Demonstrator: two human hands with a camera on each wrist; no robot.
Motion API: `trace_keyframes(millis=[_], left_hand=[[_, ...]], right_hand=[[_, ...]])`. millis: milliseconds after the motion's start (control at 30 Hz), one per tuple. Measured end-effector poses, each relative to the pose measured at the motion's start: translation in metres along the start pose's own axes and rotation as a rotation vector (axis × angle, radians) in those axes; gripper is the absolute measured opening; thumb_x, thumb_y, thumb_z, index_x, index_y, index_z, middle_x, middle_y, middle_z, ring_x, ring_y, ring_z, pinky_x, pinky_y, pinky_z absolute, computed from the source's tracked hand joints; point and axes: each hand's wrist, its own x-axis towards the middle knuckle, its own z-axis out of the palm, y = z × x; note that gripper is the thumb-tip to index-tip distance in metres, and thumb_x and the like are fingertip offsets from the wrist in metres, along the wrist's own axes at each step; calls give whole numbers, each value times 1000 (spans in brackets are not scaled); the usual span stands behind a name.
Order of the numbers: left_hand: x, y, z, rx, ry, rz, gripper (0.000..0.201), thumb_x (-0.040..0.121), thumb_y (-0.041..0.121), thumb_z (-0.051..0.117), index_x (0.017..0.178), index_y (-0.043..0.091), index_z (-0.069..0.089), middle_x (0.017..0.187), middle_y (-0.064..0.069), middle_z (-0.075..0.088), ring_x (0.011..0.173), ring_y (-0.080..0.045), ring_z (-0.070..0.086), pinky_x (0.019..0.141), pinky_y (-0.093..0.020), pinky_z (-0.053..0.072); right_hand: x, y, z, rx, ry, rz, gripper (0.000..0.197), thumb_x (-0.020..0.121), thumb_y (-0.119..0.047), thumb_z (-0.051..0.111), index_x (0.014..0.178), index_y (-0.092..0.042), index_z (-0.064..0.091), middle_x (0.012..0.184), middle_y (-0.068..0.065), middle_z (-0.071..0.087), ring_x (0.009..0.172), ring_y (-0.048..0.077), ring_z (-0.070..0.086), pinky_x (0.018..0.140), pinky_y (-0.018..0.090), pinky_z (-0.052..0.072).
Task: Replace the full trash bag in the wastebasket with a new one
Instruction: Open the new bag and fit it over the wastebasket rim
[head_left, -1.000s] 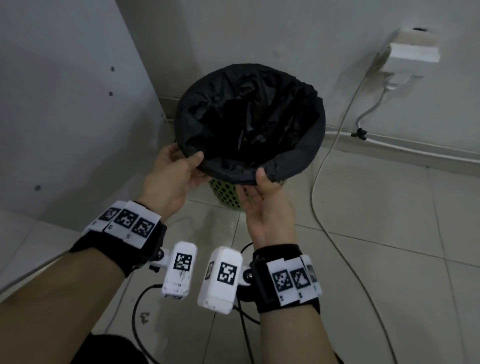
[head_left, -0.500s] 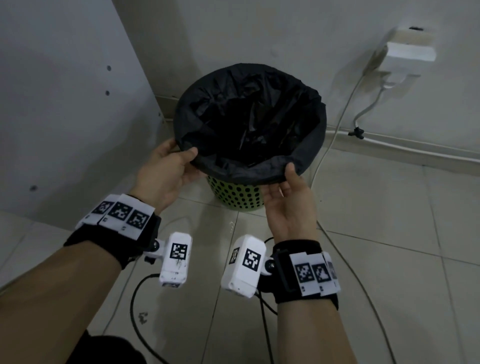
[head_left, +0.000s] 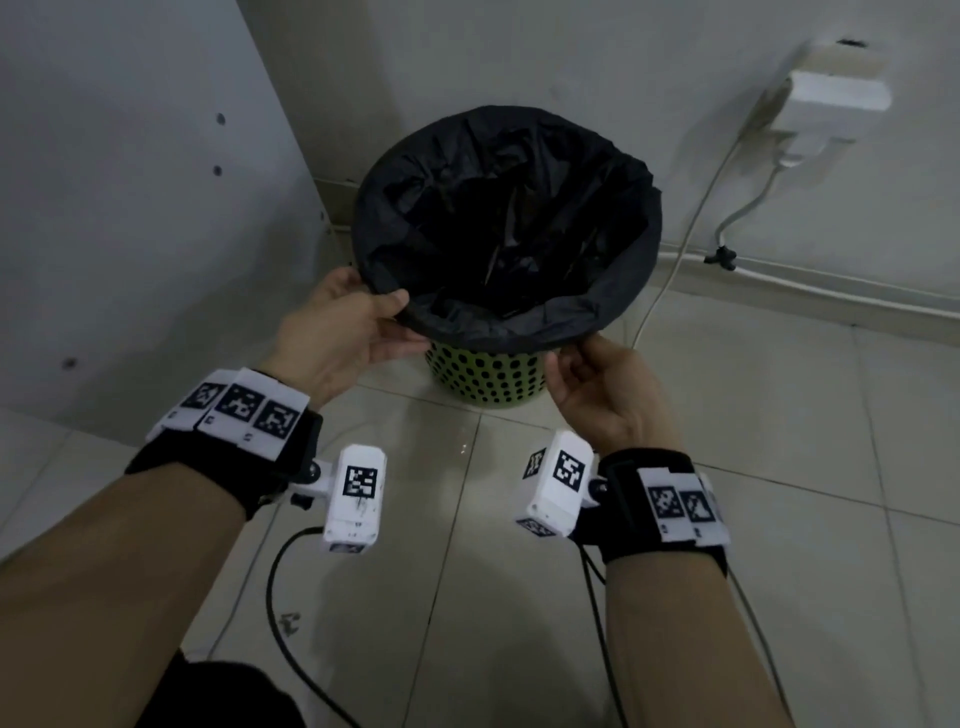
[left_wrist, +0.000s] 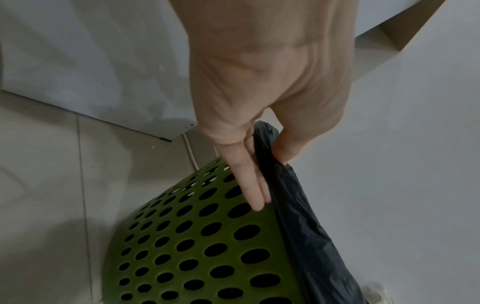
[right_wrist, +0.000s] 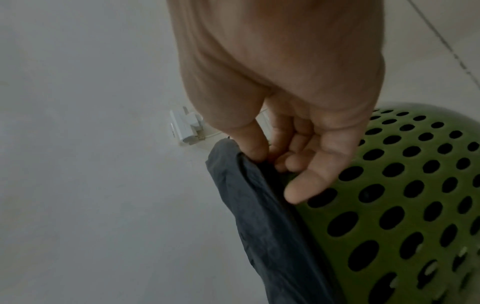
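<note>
Head view showed the black bag (head_left: 506, 228) lining the green wastebasket (head_left: 488, 376) at frame centre; left hand (head_left: 337, 332) and right hand (head_left: 605, 395) each pinched its folded near hem, rim stretching between them, equally close.

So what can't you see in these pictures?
- Bottom of the black bag: head view, too dark to tell what is inside.
- Left hand fingers: head view, tucked behind the bag's edge.
- Right hand fingertips: head view, turned away from the camera.
- Green basket rim: every view, covered by the bag's folded edge.
- White plug: right wrist view, partly behind the thumb.
</note>
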Motion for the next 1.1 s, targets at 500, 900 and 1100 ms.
trace_keyframes(millis=[500,900,1100], left_hand=[[-2,-1,14,90,45,70,38,97,3,57,134,1,50,118,-20,67,64,-21,72,60,-34,62],[-4,-1,13,126,18,66,35,97,4,57,131,4,51,114,-17,67,61,-19,68,61,-34,62],[-8,-5,13,72,-10,68,36,99,17,58,134,10,53,119,-9,69,78,-23,75,64,-36,61]], right_hand=[[-5,2,-11,-61,8,-179,24,90,14,49,97,2,68,80,11,74,82,29,65,96,51,54],[-18,-11,-3,-94,-4,-144,22,91,-18,69,109,-7,67,105,9,75,88,23,74,80,39,60],[-25,4,5,27,-18,-86,31,92,-10,66,123,-6,63,101,7,72,95,24,70,96,45,55]])
